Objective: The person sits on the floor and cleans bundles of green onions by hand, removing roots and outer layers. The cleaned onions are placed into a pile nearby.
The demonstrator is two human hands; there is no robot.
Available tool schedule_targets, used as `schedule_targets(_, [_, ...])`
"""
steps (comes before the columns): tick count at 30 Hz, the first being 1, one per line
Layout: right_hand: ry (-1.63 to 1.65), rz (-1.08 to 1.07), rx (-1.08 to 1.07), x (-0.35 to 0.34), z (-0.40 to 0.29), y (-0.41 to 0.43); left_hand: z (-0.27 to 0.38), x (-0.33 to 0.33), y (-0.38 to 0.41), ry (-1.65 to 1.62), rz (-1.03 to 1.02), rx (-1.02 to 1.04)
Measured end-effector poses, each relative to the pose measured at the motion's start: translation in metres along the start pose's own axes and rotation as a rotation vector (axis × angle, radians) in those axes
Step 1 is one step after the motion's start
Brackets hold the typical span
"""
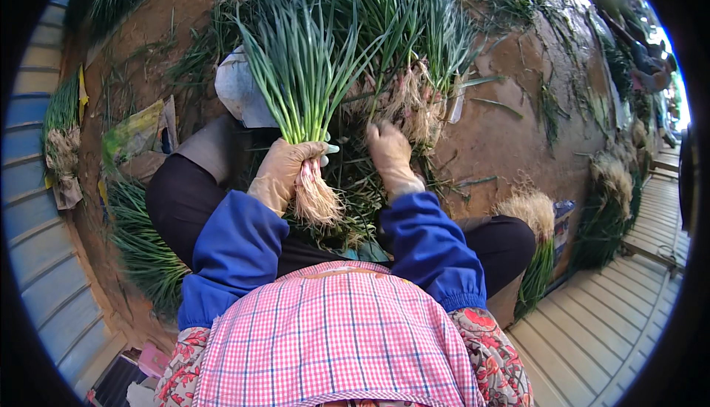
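Observation:
My left hand [285, 171], in a tan glove with pale fingertips, grips a bunch of spring onions [302, 96] just above the pinkish bulbs. The green leaves fan out upward, and pale roots [317, 201] hang below the fist. To the right, my gloved right hand [389, 154] is held with its fingers curled, next to the roots of a large heap of spring onions [377, 13]. Its fingertips are partly hidden, so whether it pinches a stalk is unclear. Loose leaf trimmings [355, 196] lie beneath both hands.
More spring onion bunches lie by my left knee [144, 240], at the far left [62, 129] and by my right knee [535, 246]. The muddy floor [477, 151] carries scattered leaves. Ribbed metal shutters [41, 185] stand at left. Another person [652, 68] is at the upper right.

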State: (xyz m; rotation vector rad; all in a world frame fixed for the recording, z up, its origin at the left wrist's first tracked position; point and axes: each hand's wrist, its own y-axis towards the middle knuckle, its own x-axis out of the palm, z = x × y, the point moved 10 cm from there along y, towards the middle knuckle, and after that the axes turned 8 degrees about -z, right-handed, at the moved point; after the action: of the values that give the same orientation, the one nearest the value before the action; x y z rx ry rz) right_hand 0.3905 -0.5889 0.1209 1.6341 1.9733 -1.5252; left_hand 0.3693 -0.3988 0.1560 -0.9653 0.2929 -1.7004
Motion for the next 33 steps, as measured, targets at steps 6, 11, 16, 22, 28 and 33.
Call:
schedule_targets(6, [-0.054, -0.055, -0.054, 0.012, -0.004, 0.033, 0.017, 0.009, -0.003, -0.033, 0.029, 0.107])
schedule_targets(11, [-0.193, -0.212, -0.436, 0.014, -0.087, -0.058, 0.007, -0.009, 0.010, 0.002, 0.088, 0.171])
schedule_targets(16, [0.563, -0.570, -0.310, 0.023, -0.066, -0.060, 0.006, 0.011, -0.003, 0.064, 0.020, 0.050])
schedule_targets(22, [1.170, -0.037, -0.171, 0.005, -0.051, -0.025, 0.006, 0.017, -0.007, 0.142, -0.020, 0.124])
schedule_targets(28, [1.927, -0.207, -0.305, 0.000, -0.059, -0.047, 0.017, 0.013, -0.021, 0.054, -0.002, 0.077])
schedule_targets(33, [1.054, -0.171, -0.168, 0.001, -0.060, -0.021, 0.021, 0.031, -0.032, 0.084, -0.104, 0.066])
